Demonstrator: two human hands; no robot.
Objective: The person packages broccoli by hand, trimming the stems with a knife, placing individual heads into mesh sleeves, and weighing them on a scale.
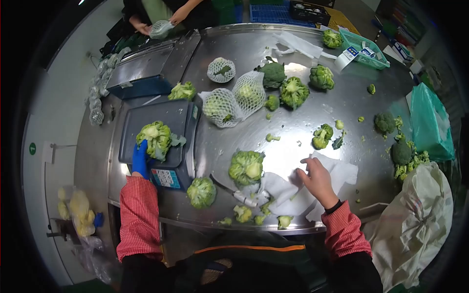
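Note:
My left hand (140, 158), in a blue glove, is closed on the near side of a broccoli head (155, 139) over the grey scale platform (132, 119). My bare right hand (316, 179) hovers with fingers apart near a white cloth (337, 171) and holds nothing. Left of the cloth lies another broccoli head (245, 167), stem side up. A further head (201, 192) rests beside the scale's front corner. What looks like a knife (244, 198) lies partly against the cloth.
Net-wrapped heads (221, 105) and loose broccoli (294, 93) lie mid-table. A green basket (364, 49) stands at the back right, a green bag (431, 122) and white sack (415, 224) at the right. Across the table, a person's hands (181, 14) hold a netted item.

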